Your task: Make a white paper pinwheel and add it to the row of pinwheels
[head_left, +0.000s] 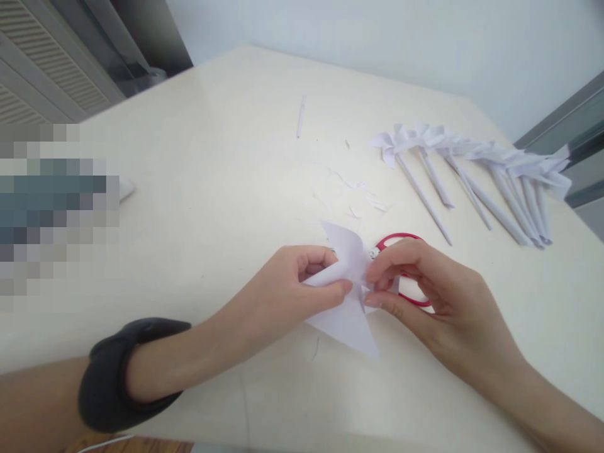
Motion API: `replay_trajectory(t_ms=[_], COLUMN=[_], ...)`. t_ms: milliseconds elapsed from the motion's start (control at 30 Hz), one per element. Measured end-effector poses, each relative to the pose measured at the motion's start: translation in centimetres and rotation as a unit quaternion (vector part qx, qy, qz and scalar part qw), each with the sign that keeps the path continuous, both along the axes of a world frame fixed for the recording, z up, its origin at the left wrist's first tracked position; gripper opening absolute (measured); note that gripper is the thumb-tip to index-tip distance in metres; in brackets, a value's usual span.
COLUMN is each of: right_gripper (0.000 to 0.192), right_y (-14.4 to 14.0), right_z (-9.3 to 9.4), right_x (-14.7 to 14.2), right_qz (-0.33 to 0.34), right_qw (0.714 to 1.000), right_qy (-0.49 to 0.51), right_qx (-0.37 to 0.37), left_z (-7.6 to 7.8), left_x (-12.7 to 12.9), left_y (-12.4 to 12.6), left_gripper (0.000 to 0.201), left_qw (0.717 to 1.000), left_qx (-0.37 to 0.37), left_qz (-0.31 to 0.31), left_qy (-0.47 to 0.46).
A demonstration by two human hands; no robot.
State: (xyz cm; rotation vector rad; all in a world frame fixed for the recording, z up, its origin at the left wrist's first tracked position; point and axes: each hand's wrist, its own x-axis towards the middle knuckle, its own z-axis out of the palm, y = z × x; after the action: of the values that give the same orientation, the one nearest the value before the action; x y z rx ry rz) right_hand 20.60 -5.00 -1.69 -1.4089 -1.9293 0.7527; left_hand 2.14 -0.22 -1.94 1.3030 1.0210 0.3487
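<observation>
One folded white paper point(348, 318), points flaring up and down, sits right between my hands, just over the middle of the near part of the table! My left hand point(292, 283) has it pinched, thumb pressed across the front; my right hand point(438, 296) nips its right side, thumb and fingertips close together. Red-handled scissors point(403, 236) lie just behind my right fingers, partly hidden. Beyond, thin paper scraps point(352, 182) litter the cream tabletop point(189, 245), and a slim white stick point(301, 117) lies farther back. Over on the right, a row of paper pinwheels point(472, 150) overlaps, rolled stems towards me. A pale wall point(358, 38) backs it all, slatted panels point(51, 56) stand far left, and wood-patterned flooring point(141, 445) peeks out below!
</observation>
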Motion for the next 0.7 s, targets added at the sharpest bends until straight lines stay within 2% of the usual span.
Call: replay_trajectory(t_ms=[233, 333, 500, 700], right_gripper=[0.019, 0.022, 0.022, 0.018], right_y=[-0.25, -0.07, -0.01, -0.49], right_z=[-0.02, -0.11, -0.46, -0.5], right_x=[-0.44, -0.57, -0.47, -0.45], right_qz=[-0.026, -0.045, -0.069, -0.065], right_qw=[0.999, 0.998, 0.993, 0.992], right_qy=[-0.024, 0.013, 0.089, 0.1], right_qx=[-0.003, -0.031, -0.034, -0.038], left_z=[-0.06, -0.22, -0.26, -0.15], left_x=[0.09, 0.01, -0.04, -0.04], left_y=[-0.09, -0.01, 0.18, 0.05], left_gripper=[0.01, 0.011, 0.012, 0.012], left_qw=[0.999, 0.998, 0.998, 0.998], left_qx=[0.037, 0.042, 0.046, 0.047], left_qz=[-0.012, -0.021, -0.027, -0.035], left_qy=[0.029, 0.029, 0.041, 0.037])
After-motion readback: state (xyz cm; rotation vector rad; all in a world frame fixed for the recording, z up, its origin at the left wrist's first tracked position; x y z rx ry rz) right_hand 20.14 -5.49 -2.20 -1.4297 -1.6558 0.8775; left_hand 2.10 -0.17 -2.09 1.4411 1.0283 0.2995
